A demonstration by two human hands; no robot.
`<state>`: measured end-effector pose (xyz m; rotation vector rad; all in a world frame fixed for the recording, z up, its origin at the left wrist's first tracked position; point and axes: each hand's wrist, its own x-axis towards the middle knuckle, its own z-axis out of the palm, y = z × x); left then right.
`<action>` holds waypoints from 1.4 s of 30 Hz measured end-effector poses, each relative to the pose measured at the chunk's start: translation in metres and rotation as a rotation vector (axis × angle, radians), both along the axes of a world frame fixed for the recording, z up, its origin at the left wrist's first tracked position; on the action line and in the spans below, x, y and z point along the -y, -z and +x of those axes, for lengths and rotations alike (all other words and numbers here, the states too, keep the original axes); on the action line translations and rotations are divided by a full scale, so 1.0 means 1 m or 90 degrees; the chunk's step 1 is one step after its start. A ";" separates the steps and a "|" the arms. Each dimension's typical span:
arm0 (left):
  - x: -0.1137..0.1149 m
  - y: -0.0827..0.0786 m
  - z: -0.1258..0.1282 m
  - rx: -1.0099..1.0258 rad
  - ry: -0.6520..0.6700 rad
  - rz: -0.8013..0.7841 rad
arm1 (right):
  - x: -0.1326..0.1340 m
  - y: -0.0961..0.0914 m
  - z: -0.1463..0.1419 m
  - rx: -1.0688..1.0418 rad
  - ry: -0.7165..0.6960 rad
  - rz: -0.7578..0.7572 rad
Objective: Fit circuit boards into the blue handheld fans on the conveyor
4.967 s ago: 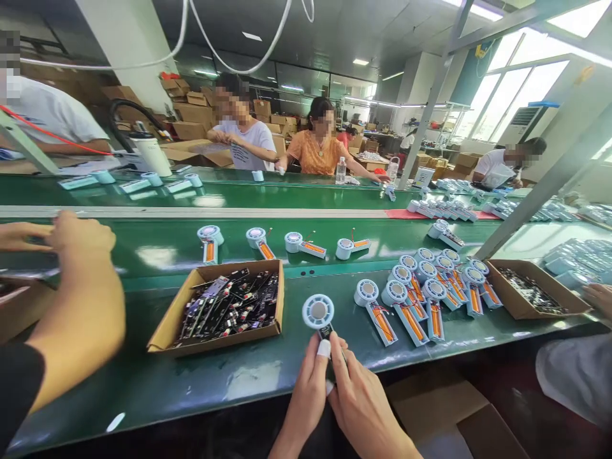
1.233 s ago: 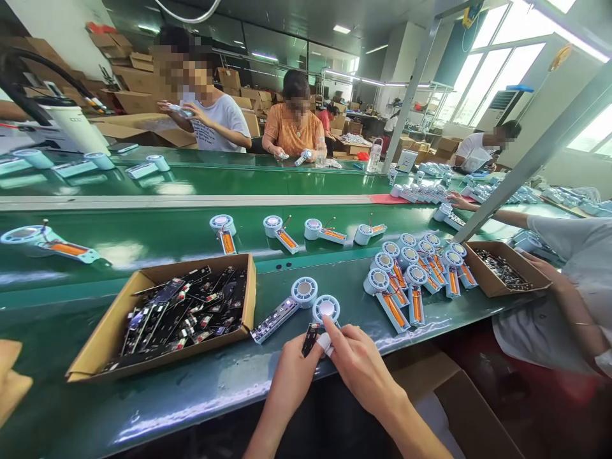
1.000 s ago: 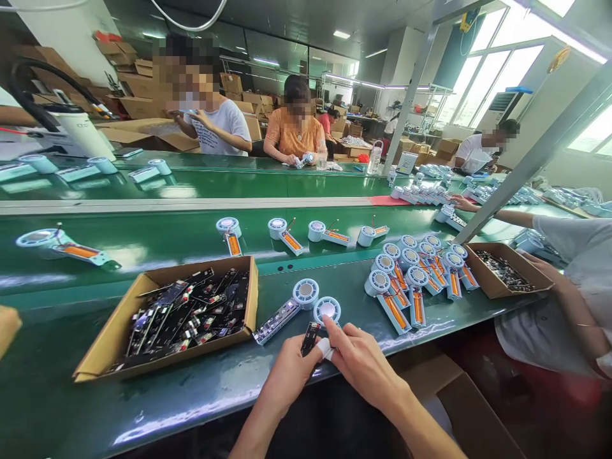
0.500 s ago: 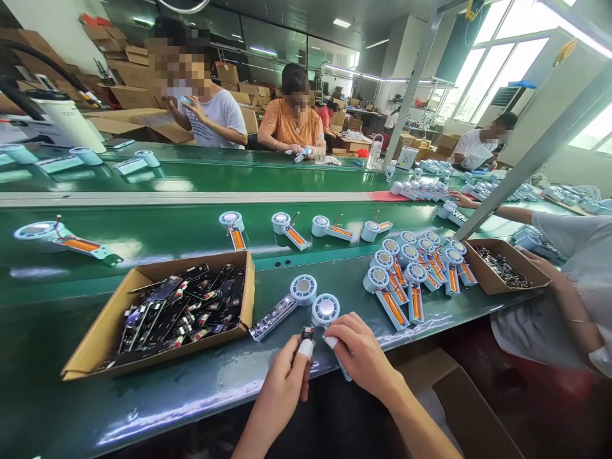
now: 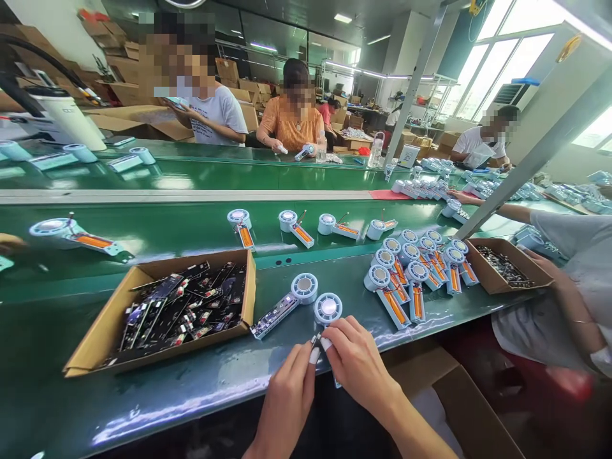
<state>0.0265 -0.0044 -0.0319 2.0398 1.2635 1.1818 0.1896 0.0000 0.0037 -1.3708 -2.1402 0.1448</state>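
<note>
My left hand [image 5: 289,389] is closed on a small dark circuit board [image 5: 315,339], of which only the tip shows between the fingers. My right hand [image 5: 356,360] is pinched at that same tip, its white-covered thumb close to the left thumb, also white-covered. What the right fingers grip is hidden. Just beyond the fingertips lies a light-blue handheld fan [image 5: 327,308], its round head facing up and its handle mostly covered by my right hand. Beside it on the left, another handheld fan [image 5: 305,288] has a circuit board [image 5: 276,315] in its handle.
A cardboard box [image 5: 95,344] of circuit boards stands at left. Several open-handled fans [image 5: 393,307] are heaped at right, near a second box [image 5: 540,280]. More fans [image 5: 296,228] lie on the green belt [image 5: 191,223]. A co-worker's arm [image 5: 568,299] and a metal post [image 5: 507,182] are at right.
My left hand has brought the circuit board up to my right fingers, and the hands now meet. Fans on the belt have shifted right. Another person's hand appears at the left edge.
</note>
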 end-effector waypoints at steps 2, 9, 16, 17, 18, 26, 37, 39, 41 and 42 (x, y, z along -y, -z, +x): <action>-0.002 0.003 -0.004 -0.011 0.031 0.026 | -0.002 -0.002 0.003 -0.020 -0.010 -0.035; -0.019 -0.002 -0.020 0.005 0.158 -0.062 | -0.015 0.000 0.015 -0.124 -0.126 -0.127; -0.014 -0.011 -0.015 0.007 0.044 -0.198 | -0.004 0.000 0.026 -0.289 0.078 -0.123; -0.011 -0.012 -0.014 0.012 0.015 -0.220 | -0.001 0.000 0.030 -0.298 0.112 -0.138; -0.009 -0.012 -0.013 0.021 -0.008 -0.240 | 0.003 0.000 0.034 -0.299 0.129 -0.165; -0.001 0.002 -0.009 0.087 -0.087 -0.297 | 0.006 -0.007 0.041 -0.438 0.041 -0.357; 0.003 0.004 -0.009 0.091 -0.003 -0.259 | -0.019 -0.008 0.000 -0.394 -0.051 -0.127; 0.003 0.000 -0.008 0.108 -0.010 -0.272 | -0.018 -0.005 -0.007 -0.493 -0.005 -0.225; 0.003 -0.005 -0.008 0.123 -0.010 -0.297 | -0.016 -0.005 -0.010 -0.531 0.003 -0.281; 0.003 -0.008 -0.008 0.125 -0.007 -0.313 | -0.015 -0.007 -0.009 -0.524 -0.013 -0.284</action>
